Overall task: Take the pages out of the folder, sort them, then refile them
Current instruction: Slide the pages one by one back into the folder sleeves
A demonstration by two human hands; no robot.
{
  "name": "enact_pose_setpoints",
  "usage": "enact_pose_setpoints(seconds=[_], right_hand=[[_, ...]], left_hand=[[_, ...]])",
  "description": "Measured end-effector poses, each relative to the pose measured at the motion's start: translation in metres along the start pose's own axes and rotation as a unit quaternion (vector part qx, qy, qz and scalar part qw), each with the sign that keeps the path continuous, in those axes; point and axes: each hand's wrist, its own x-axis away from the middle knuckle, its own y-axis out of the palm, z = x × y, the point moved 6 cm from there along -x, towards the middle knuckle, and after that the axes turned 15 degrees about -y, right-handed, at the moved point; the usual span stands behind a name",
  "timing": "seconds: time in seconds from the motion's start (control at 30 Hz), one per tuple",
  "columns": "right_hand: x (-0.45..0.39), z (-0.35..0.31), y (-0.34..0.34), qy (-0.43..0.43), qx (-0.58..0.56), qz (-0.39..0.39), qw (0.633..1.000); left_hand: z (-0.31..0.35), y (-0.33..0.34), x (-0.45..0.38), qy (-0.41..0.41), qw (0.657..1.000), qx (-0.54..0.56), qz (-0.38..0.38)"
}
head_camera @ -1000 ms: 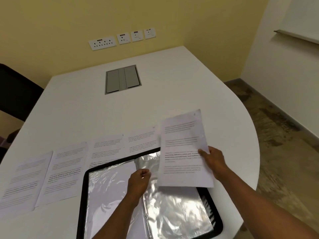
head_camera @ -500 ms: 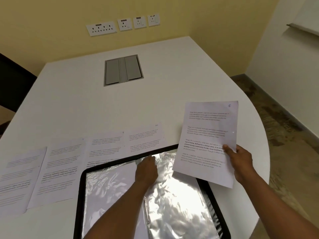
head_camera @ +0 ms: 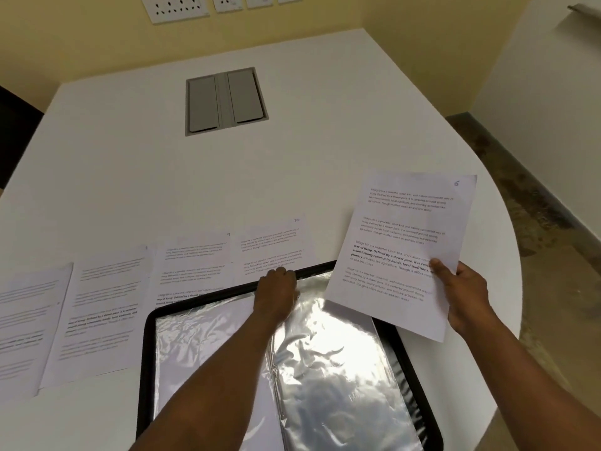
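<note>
An open black folder (head_camera: 148, 346) with shiny plastic sleeves (head_camera: 328, 362) lies at the near edge of the white table (head_camera: 130, 177). My left hand (head_camera: 278, 292) rests at the top of the folder's spine, fingers curled on the sleeve edge. My right hand (head_camera: 463, 292) pinches a printed page marked 6 (head_camera: 403, 242), held tilted above the folder's right corner. Several printed pages lie side by side beyond and left of the folder; the rightmost is marked 10 (head_camera: 271, 245).
A grey cable hatch (head_camera: 224, 100) is set in the table's middle. Wall sockets (head_camera: 177, 8) sit on the yellow wall behind. The table's rounded edge drops to the floor (head_camera: 520, 203) on the right. A dark chair (head_camera: 16, 138) stands at the left.
My right hand has carried page 6 out to the right, away from the folder. My left hand slid up from the sleeves to the top of the spine.
</note>
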Motion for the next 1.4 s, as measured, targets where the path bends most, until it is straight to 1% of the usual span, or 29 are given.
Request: enact_pose_setpoints(seconds=[0.13, 0.2, 0.27, 0.33, 0.4, 0.5, 0.6, 0.73, 0.83, 0.9, 1.07, 1.23, 1.3, 1.4], right_hand=[[-0.005, -0.007, 0.003, -0.002, -0.010, 0.011, 1.000], [-0.007, -0.013, 0.003, -0.008, -0.017, 0.017, 1.000], [-0.006, -0.012, 0.004, -0.006, -0.023, 0.014, 1.000], [-0.007, 0.003, -0.007, 0.010, -0.017, 0.030, 0.999], [-0.004, 0.007, -0.008, 0.012, -0.018, 0.026, 0.999], [-0.010, 0.000, -0.007, 0.004, -0.020, 0.035, 0.999], [-0.014, -0.001, -0.006, -0.001, -0.026, 0.039, 0.999], [-0.020, -0.005, -0.007, 0.001, -0.046, 0.052, 0.998], [-0.026, -0.006, -0.005, -0.002, -0.067, 0.066, 0.996], [-0.029, -0.006, 0.000, 0.001, -0.094, 0.067, 0.993], [-0.034, -0.009, 0.030, 0.030, -0.169, 0.040, 0.984], [-0.039, -0.022, 0.074, 0.047, -0.242, -0.007, 0.969], [-0.040, -0.027, 0.095, 0.054, -0.268, -0.025, 0.962], [-0.042, -0.032, 0.125, 0.068, -0.299, -0.046, 0.951]], left_hand=[[-0.005, -0.013, -0.006, -0.040, 0.992, 0.120, -0.026], [-0.006, -0.019, -0.009, -0.041, 0.988, 0.143, -0.040], [-0.008, -0.021, -0.006, -0.019, 0.990, 0.131, -0.052], [-0.001, -0.004, -0.007, 0.006, 0.992, 0.097, -0.079], [-0.007, -0.006, -0.003, 0.005, 0.994, 0.083, -0.066], [-0.006, -0.014, -0.003, 0.019, 0.997, 0.067, -0.025], [-0.005, -0.019, -0.003, 0.026, 0.997, 0.069, -0.014], [0.002, -0.022, -0.001, 0.055, 0.997, 0.038, 0.023], [0.001, -0.018, 0.003, 0.064, 0.998, 0.010, 0.016], [-0.001, -0.018, 0.006, 0.044, 0.998, 0.041, -0.008], [-0.001, -0.022, 0.012, 0.003, 0.995, 0.095, -0.034], [0.005, -0.018, 0.011, 0.005, 0.988, 0.127, -0.087], [0.005, -0.015, 0.010, 0.009, 0.986, 0.144, -0.081], [0.002, -0.015, 0.009, -0.003, 0.989, 0.144, -0.037]])
